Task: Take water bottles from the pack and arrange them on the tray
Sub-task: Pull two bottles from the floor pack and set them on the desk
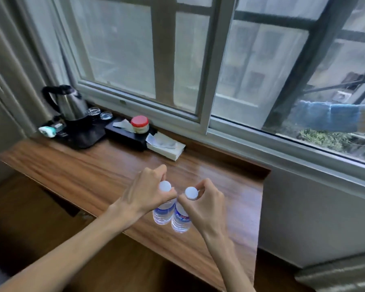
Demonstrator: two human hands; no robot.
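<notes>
Left hand [148, 192] pinches one bottle [162, 211] by its neck, right hand [207, 204] pinches the other bottle [180, 221], side by side over the desk [72, 165].

Two clear plastic water bottles, the left bottle [162, 212] and the right bottle [180, 220], white-capped with blue-and-white labels, appear upright, side by side and apparently touching, over a wooden desk [76, 171].

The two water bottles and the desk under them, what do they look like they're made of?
Left bottle and right bottle: clear, thin plastic by the look, see-through ribbed walls, matte white caps, printed blue labels. Desk: brown wood grain with a glossy finish, window light reflecting off it; solid wood or laminate cannot be told.
</notes>
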